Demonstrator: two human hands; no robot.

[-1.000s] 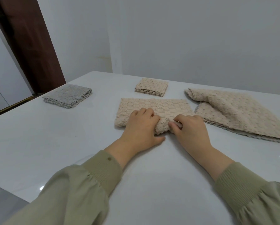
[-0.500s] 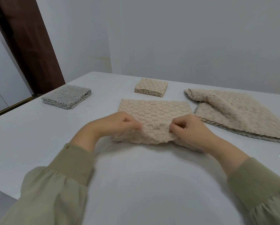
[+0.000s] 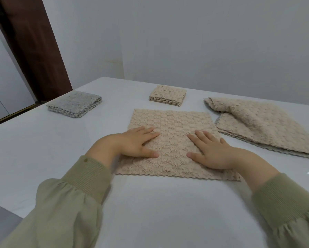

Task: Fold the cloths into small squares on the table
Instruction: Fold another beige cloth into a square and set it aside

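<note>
Fingers of my left hand and right hand press straight on the beige cloth. It lies flat.

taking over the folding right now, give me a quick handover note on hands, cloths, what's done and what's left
Hands: left hand and right hand are both open, palms pressed flat on the beige cloth, which lies spread out on the table in front.
Done: small folded beige square at the back, folded grey cloth at far left.
Left: fold the spread cloth, then the loose beige pile on the right, which has one corner flipped over.
</note>
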